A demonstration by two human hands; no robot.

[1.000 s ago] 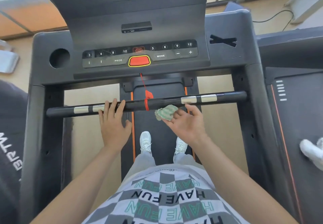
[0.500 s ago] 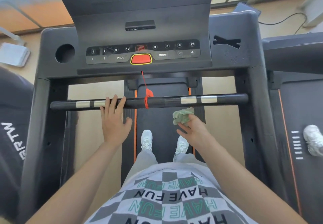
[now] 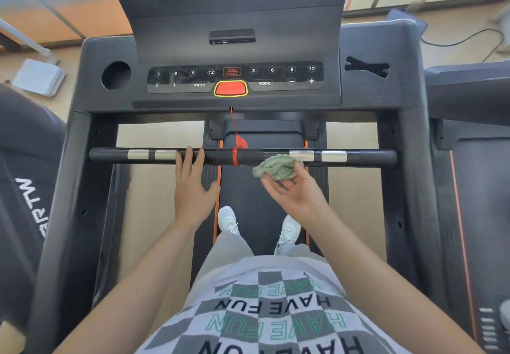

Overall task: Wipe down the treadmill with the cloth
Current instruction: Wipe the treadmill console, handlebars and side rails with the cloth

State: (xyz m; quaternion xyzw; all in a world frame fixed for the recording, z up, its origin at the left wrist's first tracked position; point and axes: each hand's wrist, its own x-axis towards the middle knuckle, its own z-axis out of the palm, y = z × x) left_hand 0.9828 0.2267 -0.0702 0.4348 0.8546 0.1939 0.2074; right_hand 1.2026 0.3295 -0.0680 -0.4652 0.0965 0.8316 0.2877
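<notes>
Our right hand point(image 3: 296, 196), gripping the cloth point(image 3: 277, 166), has lifted it up to the bar point(image 3: 367, 157) (left hand point(image 3: 193, 188) stays flat there, fingers straight), so wiping looks ready to begin.

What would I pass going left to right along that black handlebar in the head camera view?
Along the handlebar: left silver plates → left hand, fingers resting on the bar → red cord tied round it → green cloth, held by the right hand → outermost right silver plate.
</notes>
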